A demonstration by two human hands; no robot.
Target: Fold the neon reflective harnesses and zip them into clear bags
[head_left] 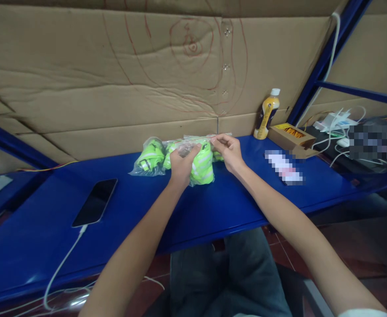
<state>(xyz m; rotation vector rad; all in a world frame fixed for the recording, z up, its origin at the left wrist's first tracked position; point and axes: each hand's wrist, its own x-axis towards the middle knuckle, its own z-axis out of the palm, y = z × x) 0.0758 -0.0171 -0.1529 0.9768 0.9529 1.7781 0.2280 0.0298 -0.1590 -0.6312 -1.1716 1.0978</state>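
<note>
Both hands are at a clear plastic bag holding a bundled neon-green fabric item with pale reflective strips [202,168]. My left hand [182,165] is closed on the bag's upper left, thumb on top. Pinched at the right end of the bag's top edge are the fingers of my right hand [229,150]. Another clear bag of green fabric [151,156] lies to the left, apart from my hands. More green bundles show partly behind my left hand and behind my right hand.
On the blue table [140,207] lie a phone [96,202] with a white cable, a blurred-out flat item [284,167], a drink bottle [267,114] and an open cardboard box [292,138]. A cardboard wall [81,88] stands behind; blue metal posts flank the sides. Cables clutter the right.
</note>
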